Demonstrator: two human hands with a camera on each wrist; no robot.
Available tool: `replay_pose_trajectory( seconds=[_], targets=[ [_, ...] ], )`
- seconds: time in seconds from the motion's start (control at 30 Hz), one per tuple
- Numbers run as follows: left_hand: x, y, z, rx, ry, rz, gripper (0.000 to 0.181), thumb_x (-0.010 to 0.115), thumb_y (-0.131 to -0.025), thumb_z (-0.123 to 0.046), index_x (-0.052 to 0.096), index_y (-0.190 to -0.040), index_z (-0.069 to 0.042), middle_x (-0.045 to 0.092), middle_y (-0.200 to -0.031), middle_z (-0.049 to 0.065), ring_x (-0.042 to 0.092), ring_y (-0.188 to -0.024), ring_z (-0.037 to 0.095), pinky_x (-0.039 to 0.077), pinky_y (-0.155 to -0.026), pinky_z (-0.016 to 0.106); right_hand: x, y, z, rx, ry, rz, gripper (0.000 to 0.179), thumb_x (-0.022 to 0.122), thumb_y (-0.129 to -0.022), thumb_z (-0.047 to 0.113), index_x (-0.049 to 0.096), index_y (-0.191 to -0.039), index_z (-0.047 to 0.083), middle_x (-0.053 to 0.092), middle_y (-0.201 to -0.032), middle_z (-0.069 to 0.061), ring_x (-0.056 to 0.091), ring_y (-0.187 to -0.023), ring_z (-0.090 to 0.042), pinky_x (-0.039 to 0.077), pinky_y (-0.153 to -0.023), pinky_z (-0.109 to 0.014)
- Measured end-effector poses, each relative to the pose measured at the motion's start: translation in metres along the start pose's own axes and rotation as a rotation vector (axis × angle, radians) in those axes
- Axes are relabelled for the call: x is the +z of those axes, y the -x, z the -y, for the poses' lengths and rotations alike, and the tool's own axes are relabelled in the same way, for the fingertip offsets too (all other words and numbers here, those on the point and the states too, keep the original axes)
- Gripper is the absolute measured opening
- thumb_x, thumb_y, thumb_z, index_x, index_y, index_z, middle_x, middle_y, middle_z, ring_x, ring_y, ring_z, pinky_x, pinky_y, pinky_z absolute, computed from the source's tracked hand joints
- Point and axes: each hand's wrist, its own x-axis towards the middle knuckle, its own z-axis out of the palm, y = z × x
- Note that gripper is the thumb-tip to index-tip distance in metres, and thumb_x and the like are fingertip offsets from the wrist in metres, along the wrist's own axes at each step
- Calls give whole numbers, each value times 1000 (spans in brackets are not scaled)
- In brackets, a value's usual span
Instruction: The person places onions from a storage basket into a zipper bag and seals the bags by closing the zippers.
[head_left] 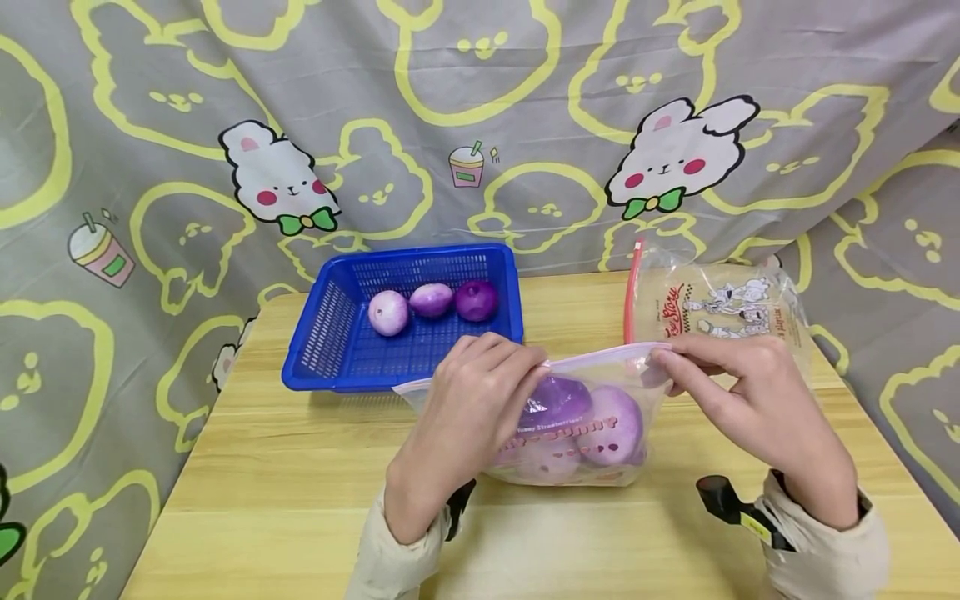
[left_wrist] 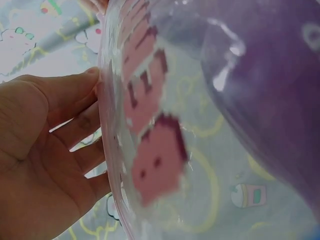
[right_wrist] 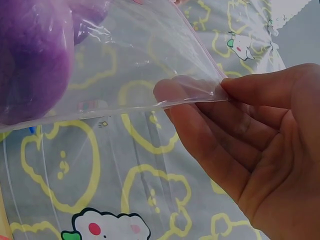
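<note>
A clear zip bag (head_left: 577, 472) with pink lettering stands on the table, with several purple onions (head_left: 613, 408) inside. At the middle of its top edge, my left hand (head_left: 480, 392) pinches the zip strip between thumb and fingers. My right hand (head_left: 761, 400) pinches the bag's right corner. The right wrist view has the corner of the bag (right_wrist: 135, 90) between thumb and fingers, and an onion (right_wrist: 35, 65) behind the film. Up close in the left wrist view, the left thumb and fingers of the hand (left_wrist: 50, 135) meet at the bag's edge.
Behind the bag to the left, a blue plastic basket (head_left: 322, 381) contains three purple onions (head_left: 431, 300). Another clear zip bag (head_left: 720, 304) with a red strip and cartoon print lies at the back right. A patterned curtain (head_left: 525, 125) hangs behind the wooden table (head_left: 247, 483).
</note>
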Motion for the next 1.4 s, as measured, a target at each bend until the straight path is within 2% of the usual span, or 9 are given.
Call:
replay_pose_trajectory(
  seconds=[0.2,0.47,0.7,0.97,1.27,1.4],
  targets=[
    [1,1,3,-6,7,4,14,63,-99,-17,75,-102,-10,74,-93,-1,63,-91,14,48,-77,29,-1,1,-4,37,18,3,19,74,-82,-2,78,-96,10,73,-76,4,63,-67,6,37,-44,-13],
    [0,1,5,-20,28,4,14,65,-98,-19,75,-102,-11,74,-93,-1,63,-93,15,48,-78,30,-5,2,-8,52,16,2,20,73,-83,-4,79,-96,9,74,-79,3,64,-69,7,42,-51,-13],
    [-3,3,9,-45,41,7,13,65,-97,-16,76,-102,-11,74,-94,-1,63,-94,15,49,-79,30,-7,1,-12,89,8,19,20,71,-85,-4,78,-98,9,73,-77,4,64,-66,4,37,-47,-15],
    [-3,4,12,-60,36,3,14,64,-98,-17,76,-102,-12,74,-92,-2,63,-92,15,48,-77,31,-8,0,-19,104,14,13,20,71,-85,-3,78,-96,12,73,-76,5,64,-66,5,37,-47,-15],
    [-6,4,19,-76,27,3,14,63,-99,-17,75,-100,-11,74,-89,-2,63,-91,16,48,-78,32,-14,2,-25,212,0,3,16,71,-88,-1,78,-97,11,71,-69,7,63,-62,3,42,-53,-15],
    [-9,5,21,-85,29,3,14,64,-99,-18,76,-100,-10,74,-90,-2,63,-92,16,49,-79,33,-17,3,-30,220,5,-20,16,71,-87,-2,78,-96,10,70,-69,8,62,-61,3,40,-50,-16]
  ],
)
